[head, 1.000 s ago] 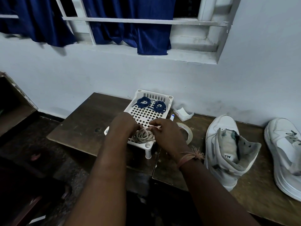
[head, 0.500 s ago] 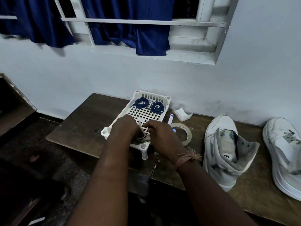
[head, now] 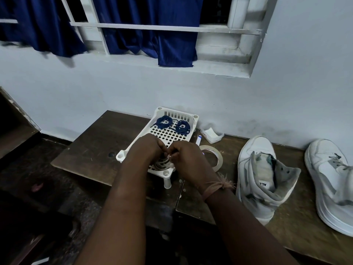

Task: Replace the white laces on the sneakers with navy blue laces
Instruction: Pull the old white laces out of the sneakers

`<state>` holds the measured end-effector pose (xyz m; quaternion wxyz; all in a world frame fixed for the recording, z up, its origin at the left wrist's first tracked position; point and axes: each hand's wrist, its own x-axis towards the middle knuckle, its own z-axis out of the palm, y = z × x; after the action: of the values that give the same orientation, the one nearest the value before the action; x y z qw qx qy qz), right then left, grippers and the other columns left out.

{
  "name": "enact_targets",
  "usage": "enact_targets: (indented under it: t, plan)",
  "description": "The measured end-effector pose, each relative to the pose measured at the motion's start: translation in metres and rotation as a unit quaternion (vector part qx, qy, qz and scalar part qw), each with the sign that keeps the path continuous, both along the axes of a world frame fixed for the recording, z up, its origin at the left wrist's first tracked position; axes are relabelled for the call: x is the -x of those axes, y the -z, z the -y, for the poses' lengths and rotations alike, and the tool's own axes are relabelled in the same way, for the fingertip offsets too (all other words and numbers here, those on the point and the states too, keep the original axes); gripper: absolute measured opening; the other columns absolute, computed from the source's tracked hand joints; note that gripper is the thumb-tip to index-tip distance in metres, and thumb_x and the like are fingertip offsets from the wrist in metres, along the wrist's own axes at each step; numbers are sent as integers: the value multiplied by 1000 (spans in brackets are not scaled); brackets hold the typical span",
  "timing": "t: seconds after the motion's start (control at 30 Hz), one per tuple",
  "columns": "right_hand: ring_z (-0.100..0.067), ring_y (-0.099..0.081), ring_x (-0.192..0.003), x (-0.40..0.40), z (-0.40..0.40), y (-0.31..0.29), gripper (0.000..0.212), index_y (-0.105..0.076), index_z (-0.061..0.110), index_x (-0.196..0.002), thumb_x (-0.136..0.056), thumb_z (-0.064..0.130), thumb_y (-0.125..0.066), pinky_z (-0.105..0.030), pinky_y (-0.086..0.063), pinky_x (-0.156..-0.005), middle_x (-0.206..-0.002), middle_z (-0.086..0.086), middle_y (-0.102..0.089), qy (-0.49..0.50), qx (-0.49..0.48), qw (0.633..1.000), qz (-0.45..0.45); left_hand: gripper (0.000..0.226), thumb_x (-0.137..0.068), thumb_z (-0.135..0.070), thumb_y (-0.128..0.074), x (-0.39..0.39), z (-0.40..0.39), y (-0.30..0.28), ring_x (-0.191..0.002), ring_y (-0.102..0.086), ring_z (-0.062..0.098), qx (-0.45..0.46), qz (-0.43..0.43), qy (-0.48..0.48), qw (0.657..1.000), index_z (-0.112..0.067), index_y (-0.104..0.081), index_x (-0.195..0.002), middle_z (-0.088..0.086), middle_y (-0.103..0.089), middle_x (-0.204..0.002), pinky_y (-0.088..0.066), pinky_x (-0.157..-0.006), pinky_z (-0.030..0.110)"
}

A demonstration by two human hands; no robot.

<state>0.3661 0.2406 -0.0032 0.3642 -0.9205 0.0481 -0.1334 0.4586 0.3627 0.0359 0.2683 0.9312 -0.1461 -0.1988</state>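
Observation:
A white perforated tray [head: 122, 155] on short legs stands on the wooden table. Two navy blue lace coils [head: 172, 124] lie at its far end. At its near end lies a coiled white lace [head: 162, 163], and both hands are on it: my left hand [head: 147, 150] and my right hand [head: 188, 159] have fingers curled down onto the coil, pinching it. An unlaced white sneaker [head: 262, 175] stands to the right, tongue pulled up. A second white sneaker [head: 332, 180], still laced, lies at the far right.
A roll of clear tape [head: 216, 156] lies right of the tray, a pen [head: 198, 140] and a small white box [head: 211, 133] behind it. The wall runs close behind the table. A dark wooden bench edge [head: 17, 119] sits at left.
The white lace coil, held slightly above the tray's near end a second ago, now sits lower on the tray with both hands closed in over it.

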Motion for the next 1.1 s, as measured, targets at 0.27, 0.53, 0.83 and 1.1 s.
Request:
enact_targets:
  t: [0.27,0.53,0.83,1.1]
  plan:
    - [-21,-52,-83,-3,-10,14,25,-61,16,-89,-80,-7,-60,-37,-45,-71,-93,-3,-53,-42,88,995,30,27,-83,-5,-79,0,-3,-3,-77,-63,19,-29,-12,8,999,-27,-73,-70,-3,-66,-72,-47,-67,27]
    - [-21,-61,-97,-1,1,6,24,-74,28,-88,-82,7,-65,-44,-44,-90,-93,6,-71,6,107,994,33,24,-79,0,-81,-2,-7,0,-82,-68,20,0,-24,-25,999,-21,-74,-72,8,-77,-92,-50,-72,30]
    - [-20,-64,-91,10,12,-11,22,-75,19,-87,-83,1,-62,-38,-50,-84,-91,0,-73,37,27,996,77,11,-86,-11,-71,12,13,-13,-64,-60,15,92,43,-11,995,-18,-76,-79,5,-74,-81,-43,-55,23]
    - [-18,-62,-81,40,44,-46,21,-70,12,-89,-83,-2,-56,-31,-44,-70,-90,-4,-72,140,-38,984,105,17,-85,-12,-61,51,68,-27,-82,-70,14,240,71,-1,968,-22,-73,-80,-7,-75,-84,-54,-74,30]
